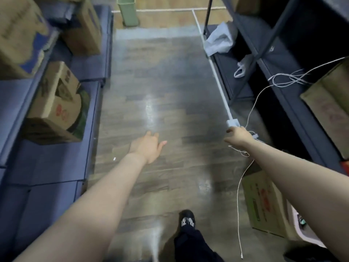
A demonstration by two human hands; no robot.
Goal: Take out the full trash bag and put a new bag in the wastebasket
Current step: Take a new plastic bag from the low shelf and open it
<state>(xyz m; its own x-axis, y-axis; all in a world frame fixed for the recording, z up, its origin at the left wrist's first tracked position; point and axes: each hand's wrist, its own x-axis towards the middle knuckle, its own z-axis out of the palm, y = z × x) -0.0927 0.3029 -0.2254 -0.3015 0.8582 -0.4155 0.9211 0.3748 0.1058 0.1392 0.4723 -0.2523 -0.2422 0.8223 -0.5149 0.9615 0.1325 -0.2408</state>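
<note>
Foot in a dark shoe with white lacing, one only visible, stands on the grey-brown wood-pattern floor at the near edge. Two bare forearms reach forward over the floor. Left hand hangs palm down, fingers loosely spread and relaxed, holding nothing. Right hand is blurred and seen from behind; whether its fingers are curled cannot be told, and it lies against a tangle of thin white cable that trails down to the floor. Near right, one brown cardboard box with red print sits on the floor. Dark metal shelving unit runs along the right side, carrying another cardboard box and, farther back, two crumpled pale plastic bags. Along the left side, blue padded cushions support four cardboard boxes. Pale green plastic wastebasket, one only, stands on the floor at the far end of the aisle, well apart from both hands, its top cut off by the frame.
</note>
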